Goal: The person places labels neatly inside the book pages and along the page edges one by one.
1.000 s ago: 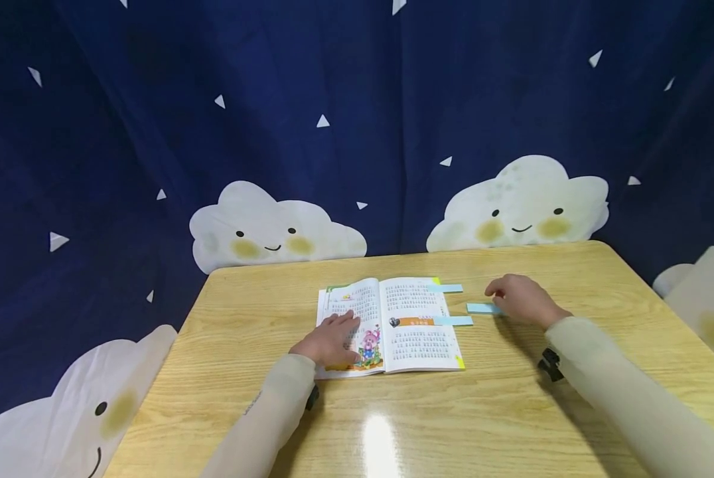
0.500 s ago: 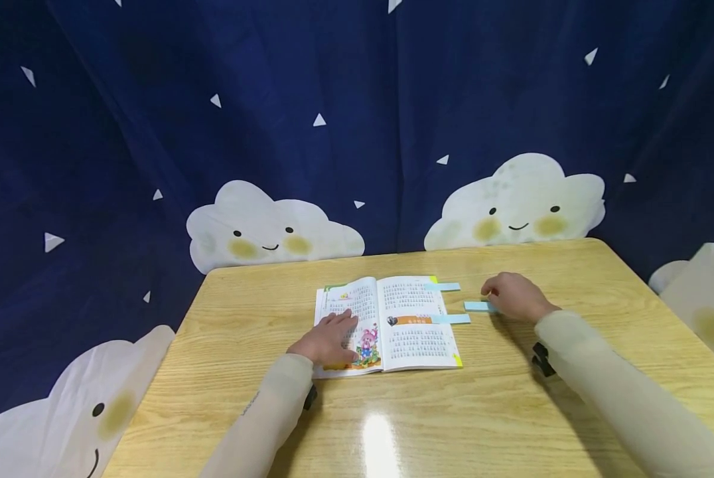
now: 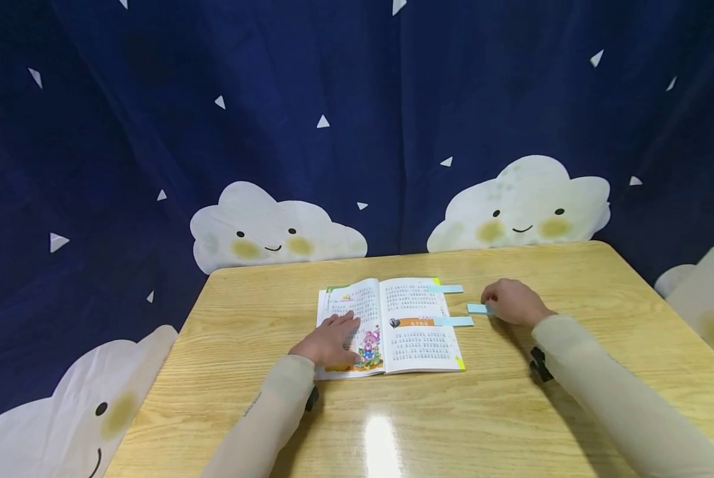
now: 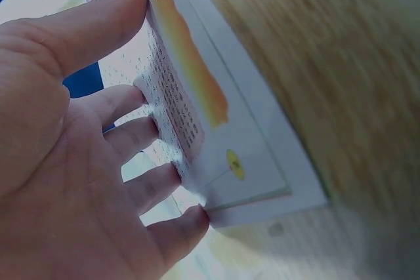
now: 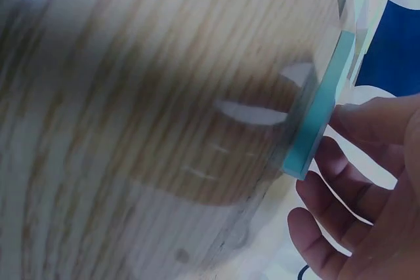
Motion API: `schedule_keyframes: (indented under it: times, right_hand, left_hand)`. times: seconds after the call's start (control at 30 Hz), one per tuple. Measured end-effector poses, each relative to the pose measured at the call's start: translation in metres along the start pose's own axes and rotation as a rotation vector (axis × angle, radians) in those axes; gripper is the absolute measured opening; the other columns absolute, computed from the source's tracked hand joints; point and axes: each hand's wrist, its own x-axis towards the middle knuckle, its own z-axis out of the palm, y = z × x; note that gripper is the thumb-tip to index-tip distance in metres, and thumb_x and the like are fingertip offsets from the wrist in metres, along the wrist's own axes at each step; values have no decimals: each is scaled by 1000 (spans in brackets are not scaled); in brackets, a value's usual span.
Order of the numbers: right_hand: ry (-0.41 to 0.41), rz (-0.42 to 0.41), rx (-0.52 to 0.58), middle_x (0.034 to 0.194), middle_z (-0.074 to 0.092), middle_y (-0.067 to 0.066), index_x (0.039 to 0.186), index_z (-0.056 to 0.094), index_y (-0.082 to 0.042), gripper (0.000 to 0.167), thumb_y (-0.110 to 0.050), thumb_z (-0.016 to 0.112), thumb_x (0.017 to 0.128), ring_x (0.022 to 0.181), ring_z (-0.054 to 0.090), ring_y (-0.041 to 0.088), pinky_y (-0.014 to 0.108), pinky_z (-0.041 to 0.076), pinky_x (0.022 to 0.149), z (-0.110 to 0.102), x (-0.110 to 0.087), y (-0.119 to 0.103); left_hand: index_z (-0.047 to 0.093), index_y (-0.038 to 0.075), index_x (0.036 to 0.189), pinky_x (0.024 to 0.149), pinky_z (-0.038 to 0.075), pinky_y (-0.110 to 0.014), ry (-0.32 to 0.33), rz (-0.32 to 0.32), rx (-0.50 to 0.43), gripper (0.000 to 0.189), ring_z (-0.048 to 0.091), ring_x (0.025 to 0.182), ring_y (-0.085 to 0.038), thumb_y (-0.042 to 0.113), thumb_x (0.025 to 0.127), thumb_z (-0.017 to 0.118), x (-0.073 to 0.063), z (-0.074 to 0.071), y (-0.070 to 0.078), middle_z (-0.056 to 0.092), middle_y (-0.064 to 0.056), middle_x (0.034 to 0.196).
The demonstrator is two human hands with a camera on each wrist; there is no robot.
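Note:
My left hand [image 3: 328, 342] lies spread on the left page of an open book [image 3: 419, 346], over its lower part and picture. In the left wrist view, that hand's fingertips [image 4: 172, 174] rest along the printed page. To the book's right, my right hand [image 3: 513, 302] has its fingers curled at the right end of a light blue sticky note pad [image 3: 478, 309]. The right wrist view has the pad [image 5: 320, 113] low on the table, thumb and index fingertip pinching at its top face. Two light blue sticky notes, an upper one [image 3: 449, 289] and a lower one [image 3: 457, 321], jut past the right page's edge.
Book and pad sit on a wooden table [image 3: 243, 318] with a bright light reflection near its front. A dark blue curtain [image 3: 309, 66] with white clouds and triangles hangs behind it. Black straps [image 3: 541, 365] show at the wrists.
My right hand has shifted slightly left, its fingers now lower and closer over the end of the pad. My left hand stays in place on the page.

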Motion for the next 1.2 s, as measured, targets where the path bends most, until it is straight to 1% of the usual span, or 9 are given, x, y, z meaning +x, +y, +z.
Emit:
schedule_keyframes:
  times: [0.13, 0.33, 0.57, 0.7, 0.8, 0.9, 1.03, 1.2]
  right_hand:
    - [0, 13, -3, 97, 74, 15, 98, 76, -4, 21, -8, 57, 91, 81, 64, 24, 45, 55, 73, 3, 0, 1]
    - [-29, 32, 13, 89, 73, 11, 94, 74, -4, 18, -9, 57, 91, 69, 55, 18, 35, 49, 63, 5, 2, 2]
    - [-44, 59, 4, 86, 72, 9, 89, 74, -6, 15, -11, 60, 92, 67, 53, 17, 32, 46, 60, 5, 1, 2]
    - [-18, 67, -3, 82, 70, 6, 86, 73, -9, 15, -12, 60, 91, 65, 51, 16, 29, 42, 57, 5, 2, 2]
    - [3, 75, -1, 78, 68, 4, 84, 72, -10, 15, -12, 60, 91, 62, 51, 16, 29, 40, 54, 5, -1, 0]
    - [17, 87, -11, 76, 67, 4, 80, 70, -10, 14, -10, 59, 90, 62, 51, 17, 29, 40, 53, 4, -3, -2]
    - [24, 95, -44, 74, 65, 4, 76, 67, -10, 14, -8, 58, 87, 64, 53, 18, 30, 41, 54, 3, 0, -5]
    - [29, 94, -66, 71, 64, 3, 74, 65, -10, 16, -7, 57, 88, 62, 52, 17, 30, 41, 52, 3, 0, -7]
  left_hand:
    - [30, 20, 157, 125, 22, -53, 3, -4, -6, 78, 13, 156, -35, 36, 91, 70, 0, 1, 0, 17, 0, 168]
    - [31, 21, 157, 125, 23, -54, 15, -17, -13, 78, 14, 156, -33, 35, 91, 71, 0, 2, 0, 18, 2, 168]
    - [32, 19, 157, 125, 23, -54, 13, -3, -2, 78, 15, 155, -36, 35, 91, 71, 0, 2, 0, 18, 0, 168]
    - [32, 19, 157, 124, 24, -54, 24, 2, 5, 78, 15, 155, -36, 35, 91, 71, 1, 2, -1, 19, -1, 168]
    - [32, 19, 157, 124, 24, -54, 24, 3, 7, 77, 15, 155, -36, 35, 91, 70, 1, 3, -1, 19, 0, 168]
    - [32, 20, 157, 124, 24, -54, 20, 3, 5, 78, 15, 155, -35, 36, 91, 70, 1, 3, -1, 19, 0, 168]
    - [31, 20, 157, 124, 24, -54, 22, 1, 6, 78, 15, 155, -35, 36, 91, 70, 1, 4, -1, 18, 0, 168]
    - [31, 22, 157, 125, 24, -53, 23, -11, -2, 78, 15, 156, -33, 36, 91, 70, 2, 4, -2, 18, 3, 168]
